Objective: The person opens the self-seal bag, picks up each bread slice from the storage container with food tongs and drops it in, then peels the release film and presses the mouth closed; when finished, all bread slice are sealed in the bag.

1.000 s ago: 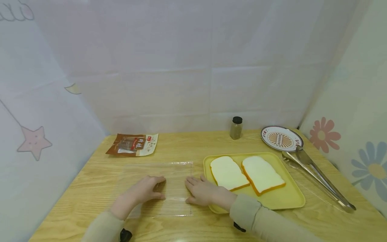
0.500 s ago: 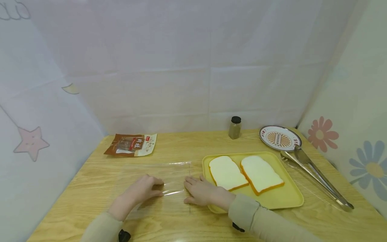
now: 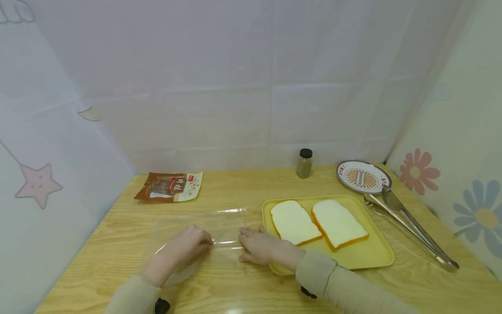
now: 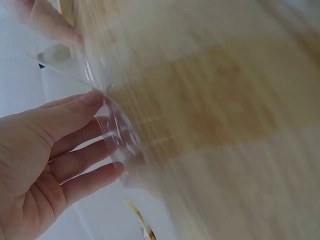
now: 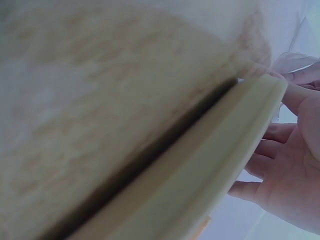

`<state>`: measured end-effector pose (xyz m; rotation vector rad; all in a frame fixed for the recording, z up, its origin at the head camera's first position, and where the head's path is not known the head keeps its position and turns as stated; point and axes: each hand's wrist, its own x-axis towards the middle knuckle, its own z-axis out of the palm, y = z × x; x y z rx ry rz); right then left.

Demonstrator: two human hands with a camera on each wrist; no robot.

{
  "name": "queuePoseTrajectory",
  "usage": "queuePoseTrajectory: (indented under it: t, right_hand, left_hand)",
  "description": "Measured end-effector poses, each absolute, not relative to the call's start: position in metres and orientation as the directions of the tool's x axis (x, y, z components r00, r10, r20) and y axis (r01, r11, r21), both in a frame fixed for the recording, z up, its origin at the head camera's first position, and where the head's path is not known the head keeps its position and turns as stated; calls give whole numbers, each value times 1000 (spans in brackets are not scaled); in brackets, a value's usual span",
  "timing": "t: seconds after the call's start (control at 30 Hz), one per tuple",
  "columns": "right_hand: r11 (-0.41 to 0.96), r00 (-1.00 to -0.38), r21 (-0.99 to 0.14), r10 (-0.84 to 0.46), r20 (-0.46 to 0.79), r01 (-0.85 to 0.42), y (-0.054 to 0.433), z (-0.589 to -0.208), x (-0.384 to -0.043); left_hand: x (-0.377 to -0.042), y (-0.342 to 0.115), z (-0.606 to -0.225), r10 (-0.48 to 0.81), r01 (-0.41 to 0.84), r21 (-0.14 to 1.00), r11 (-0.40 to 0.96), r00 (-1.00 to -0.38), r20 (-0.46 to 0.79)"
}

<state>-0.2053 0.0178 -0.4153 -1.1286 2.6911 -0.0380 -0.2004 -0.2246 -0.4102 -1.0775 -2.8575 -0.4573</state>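
Note:
A clear plastic bag (image 3: 229, 222) lies flat on the wooden table in the head view, with a raised fold running between the two hands. My left hand (image 3: 188, 244) pinches the film between thumb and fingers; in the left wrist view the thumb (image 4: 75, 112) meets the gathered plastic. At the bag's right edge my right hand (image 3: 260, 246) rests with its fingers extended, pressing on it beside the yellow tray (image 3: 376, 257). Two slices of toast bread (image 3: 294, 222) lie on that tray. The tray's rim hides part of the right fingers in the right wrist view.
A brown packet (image 3: 168, 187) lies at the back left of the table. A small jar with a black lid (image 3: 304, 165) stands near the back wall. On the right are a printed plate (image 3: 364, 176) and metal tongs (image 3: 412, 229).
My left thumb and fingers have closed together on the film, lifting a crease in it. The right hand has stayed in place.

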Motion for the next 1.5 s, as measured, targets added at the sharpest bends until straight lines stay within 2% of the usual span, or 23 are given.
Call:
queuePoseTrajectory:
  t: [0.13,0.23,0.5,0.77,1.2,1.33,1.5]
  right_hand:
    - [700,-676,-116,-712,-191,-704,17,-414,-206]
    - [689,-668,-134,-724,-175,-712,17,-414,-208]
    - [593,-590,-144,-805,-64,-792,15,-412,-216]
    - [561,-564,-156,-825,-25,-813,18,-412,-218]
    - [635,-623,-180,-773,-121,-752,16,-412,-215]
    - [594,-589,-132,-804,-78,-794,16,-411,-217]
    - [500,-506,-92,-862,46,-861,16,-411,-220]
  left_hand:
    - [-201,-224,-411,623,640,275,718,-766,157]
    - [-201,-224,-411,590,598,300,744,-798,127]
    - [-200,-224,-412,529,534,313,786,-842,107]
    - [-200,-223,-410,527,530,355,770,-842,113]
    - [-196,-217,-407,513,541,320,778,-841,174]
    - [-198,-218,-409,550,578,292,762,-815,181]
    - [-200,-221,-410,579,609,294,737,-793,190]
